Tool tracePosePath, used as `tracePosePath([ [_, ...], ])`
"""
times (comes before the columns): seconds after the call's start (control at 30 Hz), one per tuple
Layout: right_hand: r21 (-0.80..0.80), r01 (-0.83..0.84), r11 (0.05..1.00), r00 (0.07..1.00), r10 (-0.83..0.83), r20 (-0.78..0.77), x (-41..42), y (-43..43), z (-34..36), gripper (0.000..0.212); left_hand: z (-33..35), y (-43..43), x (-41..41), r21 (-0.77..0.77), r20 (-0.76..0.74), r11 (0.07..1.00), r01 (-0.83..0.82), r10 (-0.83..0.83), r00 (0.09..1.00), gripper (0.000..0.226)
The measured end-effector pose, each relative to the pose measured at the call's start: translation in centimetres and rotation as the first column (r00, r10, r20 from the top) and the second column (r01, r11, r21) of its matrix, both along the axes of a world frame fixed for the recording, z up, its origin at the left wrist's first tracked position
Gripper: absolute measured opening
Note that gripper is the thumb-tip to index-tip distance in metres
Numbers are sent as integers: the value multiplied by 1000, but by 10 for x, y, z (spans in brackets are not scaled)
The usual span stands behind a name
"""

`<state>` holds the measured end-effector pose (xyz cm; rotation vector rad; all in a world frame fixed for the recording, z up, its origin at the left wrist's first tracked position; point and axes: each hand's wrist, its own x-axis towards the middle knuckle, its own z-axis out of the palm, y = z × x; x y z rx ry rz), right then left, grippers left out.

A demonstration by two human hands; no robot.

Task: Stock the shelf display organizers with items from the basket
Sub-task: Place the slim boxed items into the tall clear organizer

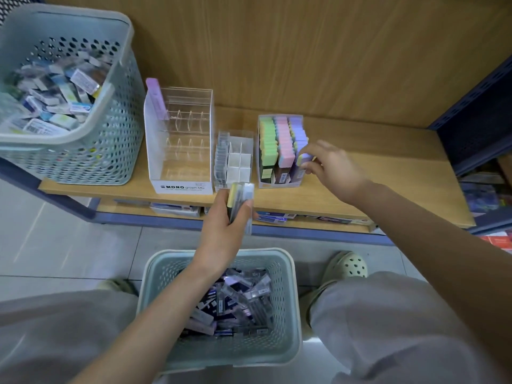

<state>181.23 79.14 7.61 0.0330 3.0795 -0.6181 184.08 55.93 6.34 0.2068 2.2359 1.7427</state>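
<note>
My left hand (225, 217) grips a bundle of slim packs (240, 202) just in front of the shelf edge. My right hand (329, 164) pinches a purple pack (304, 159) at the right side of the cardboard display box (279, 151), which holds rows of green, pink and purple packs. A small clear organizer (234, 162) with white dividers stands left of that box. Further left is the tall clear MONO organizer (180, 139) with one pink pack (156, 98) in its back left corner. The grey basket (219, 309) on the floor between my legs holds several dark and clear packs.
A second grey basket (63, 106) full of boxed erasers sits on the left end of the wooden shelf (374, 167). A lower shelf (304, 220) holds flat packages. A dark blue shelving upright (479, 112) stands at the right. My shoes rest beside the floor basket.
</note>
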Motion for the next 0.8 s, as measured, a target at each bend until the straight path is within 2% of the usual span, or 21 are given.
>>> tracePosePath([
  [0.23, 57, -36, 998, 997, 31, 77, -3, -1, -9, 19, -2, 1, -2, -10, 28, 1000, 10, -10, 1000, 17],
  [0.33, 94, -5, 996, 996, -4, 88, -3, 1, -9, 19, -1, 1, -2, -1, 43, 1000, 5, -5, 999, 13],
  [0.5, 246, -24, 969, 999, 34, -39, 2, 0, -10, 21, 1, 0, -3, 7, 41, 1000, -1, 1, 999, 9],
  [0.63, 250, 31, 968, 985, 13, -172, 2, 1, -12, 21, 3, -1, -3, 15, 29, 1000, -9, 9, 1000, 11],
  [0.8, 305, -12, 952, 984, 66, -167, 4, 3, -12, 9, 6, -1, -3, 13, 68, 1000, 7, -7, 998, 19],
])
